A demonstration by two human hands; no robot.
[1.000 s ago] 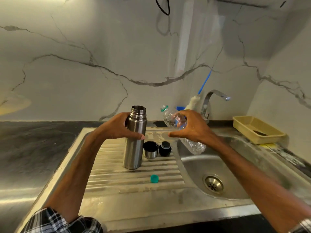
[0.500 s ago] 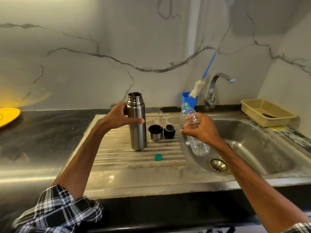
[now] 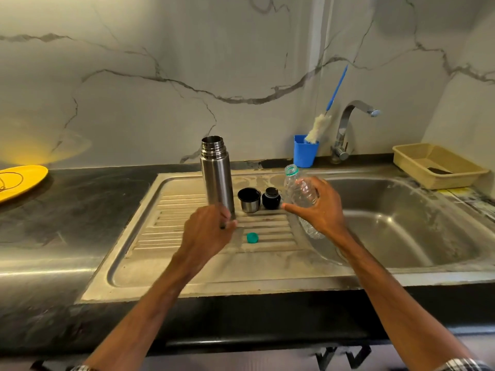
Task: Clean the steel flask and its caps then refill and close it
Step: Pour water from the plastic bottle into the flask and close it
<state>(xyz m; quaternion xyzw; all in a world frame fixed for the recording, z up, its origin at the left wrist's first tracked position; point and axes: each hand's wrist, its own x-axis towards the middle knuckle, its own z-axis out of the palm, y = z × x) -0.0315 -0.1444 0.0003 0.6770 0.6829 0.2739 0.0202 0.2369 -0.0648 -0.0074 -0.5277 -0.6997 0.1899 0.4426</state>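
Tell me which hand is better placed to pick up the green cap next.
Left, probably. The left hand sits beside the green cap on the drainboard, apparently empty though blurred; the right hand has its grip on the plastic bottle.

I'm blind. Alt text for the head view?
Right hand holds an uncapped plastic bottle by the sink; blurred left hand is at the base of an open steel flask beside a cup cap and stopper.

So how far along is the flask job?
Done: flask stands uncapped on the drainboard; its fill not visible. In hand: right hand holds the uncapped plastic bottle, left hand blurred at the flask's base. Left: fit black stopper and steel cup.
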